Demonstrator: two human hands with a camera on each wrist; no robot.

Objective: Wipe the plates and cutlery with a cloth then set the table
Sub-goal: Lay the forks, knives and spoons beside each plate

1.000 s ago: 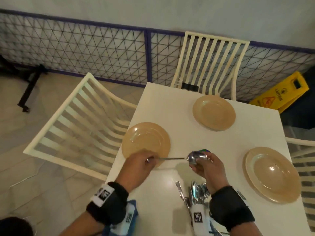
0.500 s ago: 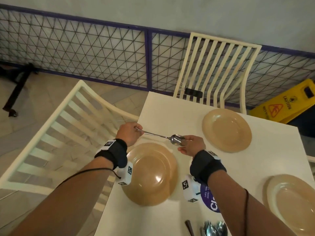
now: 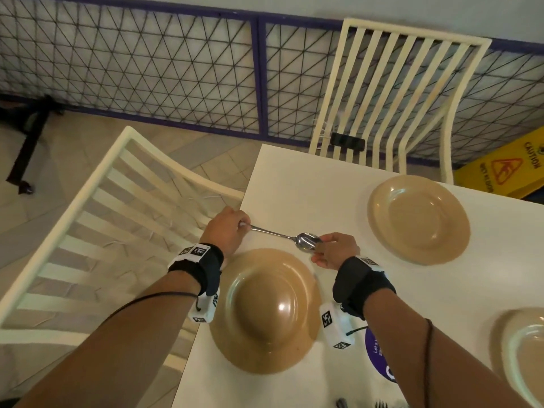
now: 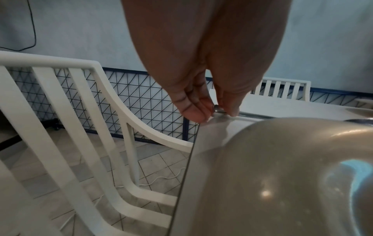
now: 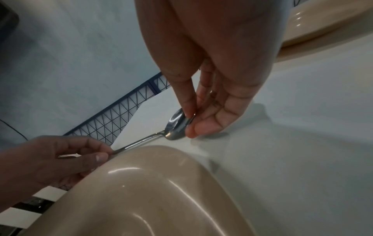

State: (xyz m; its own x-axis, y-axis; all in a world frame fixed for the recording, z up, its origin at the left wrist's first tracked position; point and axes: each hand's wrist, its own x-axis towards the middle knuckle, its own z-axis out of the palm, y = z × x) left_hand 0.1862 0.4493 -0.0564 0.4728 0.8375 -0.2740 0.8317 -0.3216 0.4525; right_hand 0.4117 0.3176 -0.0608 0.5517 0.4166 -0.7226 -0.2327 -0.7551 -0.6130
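Both hands on one spoon here, held low over the bench just beyond the near plate. Left hand pinches the handle tip between thumb and fingers, right hand pinches the bowl by its edges, so each grip is pressed together on steel. Judging by the look of it, that spoon is light, stiff and polished slick; a pinch at the two ends steers it well, though the smooth bowl could slide out of the fingertips. The plates look rigid and glossy, best taken by the rim.

The count: one spoon in hand, three tan plates, being the near one, a far one and a third cut by the right edge. More cutlery peeks in at the bottom edge, too cropped to number. Two slatted chairs stand by the bench
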